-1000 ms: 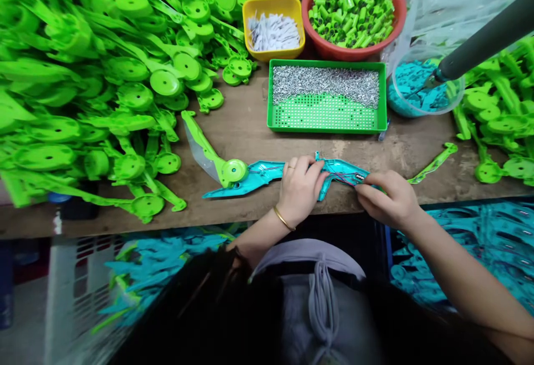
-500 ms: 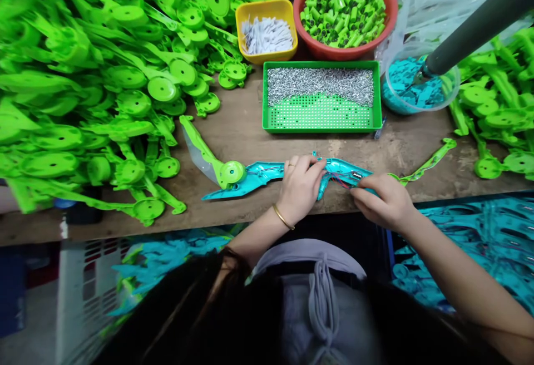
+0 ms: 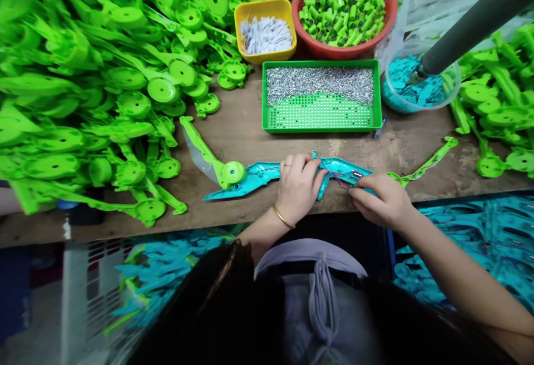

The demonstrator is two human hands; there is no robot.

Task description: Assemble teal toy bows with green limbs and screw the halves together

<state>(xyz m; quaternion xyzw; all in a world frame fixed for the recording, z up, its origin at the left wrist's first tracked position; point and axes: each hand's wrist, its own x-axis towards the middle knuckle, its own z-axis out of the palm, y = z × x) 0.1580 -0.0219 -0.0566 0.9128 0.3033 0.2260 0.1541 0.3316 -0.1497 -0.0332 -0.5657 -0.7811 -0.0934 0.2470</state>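
Note:
A long teal plastic shell (image 3: 261,176) lies flat near the front edge of the wooden bench (image 3: 246,128), with a green round part (image 3: 231,174) set at its left end. My left hand (image 3: 297,187) presses down on its middle, fingers curled over it. My right hand (image 3: 384,200) pinches at the shell's right end, where thin red wires (image 3: 339,180) and a small metal piece show. A slim green strip (image 3: 429,162) lies just right of that hand.
A big heap of green plastic parts (image 3: 104,75) fills the left; more lie at the right (image 3: 496,103). Behind stand a green tray of metal pins (image 3: 321,98), a yellow tub (image 3: 266,28), a red bowl of green tubes (image 3: 343,11), a clear tub of teal bits (image 3: 417,89) and a grey pole (image 3: 471,23).
My hands and the teal shell stay almost where they were; the right fingers shift slightly at the wires. The view has tipped a little.

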